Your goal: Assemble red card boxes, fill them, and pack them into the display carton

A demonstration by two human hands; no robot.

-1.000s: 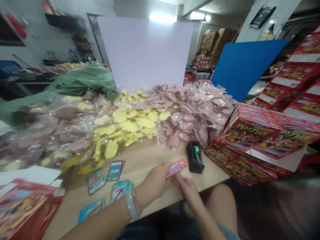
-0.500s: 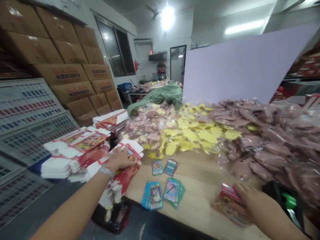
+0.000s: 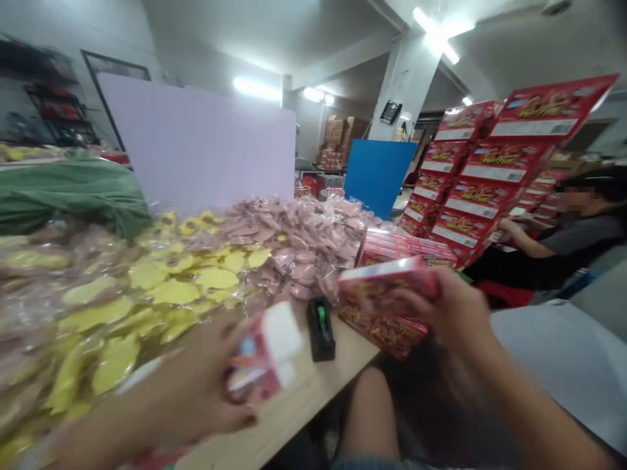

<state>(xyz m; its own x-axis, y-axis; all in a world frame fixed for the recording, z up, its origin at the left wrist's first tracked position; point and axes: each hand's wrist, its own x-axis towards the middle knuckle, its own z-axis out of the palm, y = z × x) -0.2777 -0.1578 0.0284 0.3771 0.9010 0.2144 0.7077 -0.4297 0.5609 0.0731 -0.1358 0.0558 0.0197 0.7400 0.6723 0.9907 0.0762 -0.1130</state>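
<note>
My left hand (image 3: 206, 378), blurred by motion, is closed around a small red and white cardboard box (image 3: 262, 356) with a white end flap standing out. It is above the near part of the wooden table (image 3: 304, 411). Farther right, my right hand (image 3: 455, 303) grips a red printed box (image 3: 372, 284) by its right end. That box is held in front of a block of similar red boxes (image 3: 404, 245) at the table's edge; whether they touch I cannot tell. Between my hands stands a black tape dispenser (image 3: 322, 343) with a green roll.
Yellow pieces (image 3: 171, 290) and pinkish pieces (image 3: 304, 245) in clear bags are heaped across the table. Tall stacks of red boxes (image 3: 490, 179) rise at the right, with another person (image 3: 578, 228) seated beyond. A green cloth (image 3: 73, 189) lies at the left.
My view has swung right. The left hand has left the flat cartons and now holds a small box. My right hand has carried a red box from the table to the stacked boxes.
</note>
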